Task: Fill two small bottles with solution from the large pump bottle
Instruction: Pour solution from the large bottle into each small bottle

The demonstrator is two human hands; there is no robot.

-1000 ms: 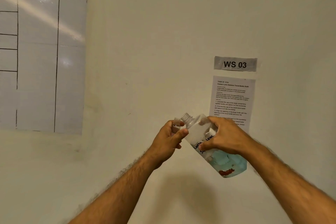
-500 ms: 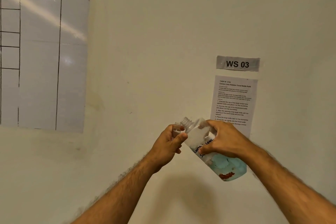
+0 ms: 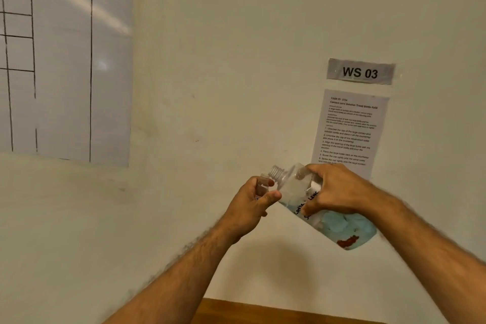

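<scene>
Our right hand [image 3: 339,192] is clamped around the large bottle [image 3: 326,216], fingers curled over its upper body and thumb pressed on the hand-lettered label. We hold that bottle raised in front of the wall [image 3: 236,60], tilted so its uncapped threaded neck [image 3: 276,173] points toward ten o'clock and its base hangs toward four o'clock. Pale blue shows in the lower part near the base, along with a red mark; the upper part looks clear.

Our left hand [image 3: 252,208] sits at nine o'clock from the right one, its fingers and thumb wrapped around a small bottle [image 3: 261,187]. The small bottle stands roughly upright in that grip, its open mouth just beside and slightly below the large bottle's neck. We cannot tell whether the two rims touch, nor whether any liquid is passing between them.

On the wall at one o'clock from our hands hangs a grey sign [image 3: 360,72] reading "WS 03", with a printed instruction sheet [image 3: 349,129] directly under it, its bottom edge partly hidden by our right hand. A whiteboard sheet [image 3: 79,60] ruled with black lines fills the area at ten o'clock. A strip of brown table [image 3: 276,313] edge shows at six o'clock, between our forearms.
</scene>
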